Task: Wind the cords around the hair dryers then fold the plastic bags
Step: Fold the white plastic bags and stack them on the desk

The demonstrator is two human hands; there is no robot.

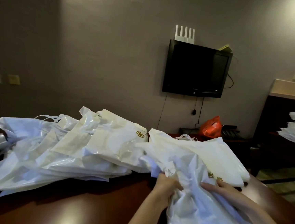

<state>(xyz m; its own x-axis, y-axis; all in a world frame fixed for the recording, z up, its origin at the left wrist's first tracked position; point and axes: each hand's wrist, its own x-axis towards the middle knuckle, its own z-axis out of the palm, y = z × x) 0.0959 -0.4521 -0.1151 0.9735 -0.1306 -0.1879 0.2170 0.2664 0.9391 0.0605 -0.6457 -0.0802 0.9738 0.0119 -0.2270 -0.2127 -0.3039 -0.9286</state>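
Both hands hold one white bag (199,202) at the near right of the table (99,206). The left hand (168,184) grips its crumpled plastic. The right hand (220,188) lies on the bag; I cannot tell if its fingers close. The bag's long axis runs from the person away toward the wall. A pile (59,150) of many white bags, too overlapped to count, lies left. One TV (196,69) hangs on the wall.
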